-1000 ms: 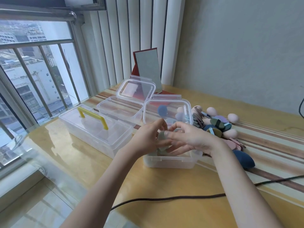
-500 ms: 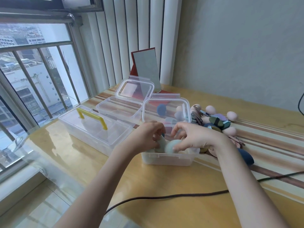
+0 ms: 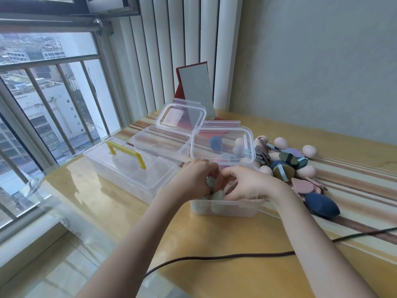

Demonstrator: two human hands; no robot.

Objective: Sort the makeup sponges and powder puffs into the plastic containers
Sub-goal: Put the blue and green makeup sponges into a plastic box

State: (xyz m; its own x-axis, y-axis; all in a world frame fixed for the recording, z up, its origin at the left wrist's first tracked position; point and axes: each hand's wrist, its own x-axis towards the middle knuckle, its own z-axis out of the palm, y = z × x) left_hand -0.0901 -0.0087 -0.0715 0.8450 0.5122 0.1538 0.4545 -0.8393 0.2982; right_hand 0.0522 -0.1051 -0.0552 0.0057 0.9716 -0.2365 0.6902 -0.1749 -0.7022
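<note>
Head view: both hands work inside the near box (image 3: 223, 208), whose lid (image 3: 222, 145) stands up behind it so the opening stays free. The left hand (image 3: 192, 181) has its fingers curled round a grey-green sponge (image 3: 211, 182) just above the box; the right hand (image 3: 249, 184) reaches in beside it with fingers bent, but whether it grasps anything I cannot tell. More pale green sponges (image 3: 218, 195) already lie in the box's left end, probably grouped by colour.

The unsorted pile (image 3: 287, 162) of pink, navy and olive sponges and puffs lies just right of the box, within easy reach, toward the table's right edge. A second open box (image 3: 161, 143) and a closed case (image 3: 131, 168) with a yellow handle sit to the left.

The table (image 3: 103, 201) is glossy yellow with a striped runner (image 3: 354, 190); a dark cable (image 3: 214, 258) crosses its near edge. A mirror (image 3: 196, 91) leans at the far edge against white blinds, a barred window on the left.
</note>
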